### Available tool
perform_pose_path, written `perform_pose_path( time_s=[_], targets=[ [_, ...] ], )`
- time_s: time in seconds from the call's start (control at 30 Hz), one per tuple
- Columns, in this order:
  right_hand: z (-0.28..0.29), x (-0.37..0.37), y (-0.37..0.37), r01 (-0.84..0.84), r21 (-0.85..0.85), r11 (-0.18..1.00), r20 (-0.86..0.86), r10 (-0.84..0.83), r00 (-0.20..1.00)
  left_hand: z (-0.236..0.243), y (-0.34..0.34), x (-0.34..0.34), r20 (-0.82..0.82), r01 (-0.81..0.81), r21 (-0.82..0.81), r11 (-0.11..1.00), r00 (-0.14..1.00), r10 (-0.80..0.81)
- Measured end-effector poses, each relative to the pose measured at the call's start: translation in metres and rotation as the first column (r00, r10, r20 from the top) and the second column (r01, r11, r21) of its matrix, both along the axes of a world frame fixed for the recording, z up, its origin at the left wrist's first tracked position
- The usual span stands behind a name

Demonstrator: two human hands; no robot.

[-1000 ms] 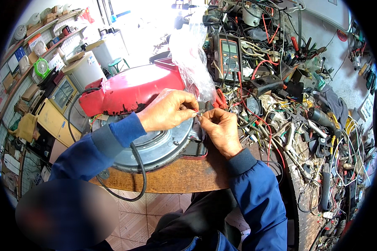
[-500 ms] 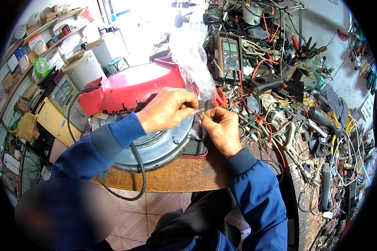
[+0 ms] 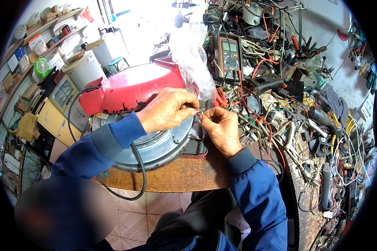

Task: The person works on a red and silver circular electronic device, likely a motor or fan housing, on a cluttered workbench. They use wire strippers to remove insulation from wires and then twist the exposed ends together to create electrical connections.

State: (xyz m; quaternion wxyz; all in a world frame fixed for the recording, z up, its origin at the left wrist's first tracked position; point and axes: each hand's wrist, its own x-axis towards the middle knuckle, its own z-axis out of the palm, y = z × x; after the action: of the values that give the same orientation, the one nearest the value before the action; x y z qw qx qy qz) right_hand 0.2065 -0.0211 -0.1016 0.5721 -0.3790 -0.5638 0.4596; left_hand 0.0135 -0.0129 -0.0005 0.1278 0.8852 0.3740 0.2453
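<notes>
My left hand (image 3: 168,108) and my right hand (image 3: 222,129) meet just past the right side of an opened appliance. Thumb and forefinger of each are pinched together, fingertip to fingertip, on a thin wire (image 3: 199,112) of which only a tiny bit shows. Below my left hand lies the appliance's round grey metal part (image 3: 155,146), in a dark base. Its red plastic housing (image 3: 134,85) rises behind, with black smears along the lower edge. A black power cord (image 3: 143,175) loops from it over the table's near edge.
The wooden table (image 3: 188,173) curves along in front of me. Right of my hands, tangled wires, tools and parts (image 3: 293,134) heap the bench. A multimeter (image 3: 229,56) stands among them, beside a clear plastic bag (image 3: 192,58). Loaded shelves (image 3: 50,46) line the left wall.
Both hands stay nearly in place; only the fingertips shift very slightly around the thin wire. Nothing else visibly moves.
</notes>
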Motion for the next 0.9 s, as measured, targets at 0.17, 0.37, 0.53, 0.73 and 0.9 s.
perform_pose_path(
  time_s=[0.17,0.37,0.53,0.73,0.9],
  targets=[
    [0.0000,-0.0012,-0.0006,0.022,0.009,1.000,0.006,-0.022,1.000,0.0014,-0.0019,-0.0018,-0.002,0.001,-0.008,1.000,1.000,-0.001],
    [-0.0027,0.0005,0.0014,0.020,0.017,1.000,0.003,-0.021,1.000,-0.0003,-0.0010,0.0010,0.017,-0.008,-0.044,0.999,1.000,0.009],
    [-0.0002,0.0000,-0.0001,0.019,0.015,1.000,0.027,-0.019,0.999,-0.0007,-0.0005,-0.0005,0.005,0.004,-0.017,1.000,1.000,-0.004],
    [-0.0001,0.0000,0.0002,0.019,0.013,1.000,0.040,-0.019,0.999,0.0003,-0.0020,-0.0001,-0.004,0.007,0.003,1.000,1.000,-0.007],
    [-0.0017,0.0023,0.0009,0.029,0.018,0.999,0.067,-0.030,0.997,0.0006,0.0010,0.0011,-0.031,0.041,0.036,0.999,0.999,-0.039]
  ],
)
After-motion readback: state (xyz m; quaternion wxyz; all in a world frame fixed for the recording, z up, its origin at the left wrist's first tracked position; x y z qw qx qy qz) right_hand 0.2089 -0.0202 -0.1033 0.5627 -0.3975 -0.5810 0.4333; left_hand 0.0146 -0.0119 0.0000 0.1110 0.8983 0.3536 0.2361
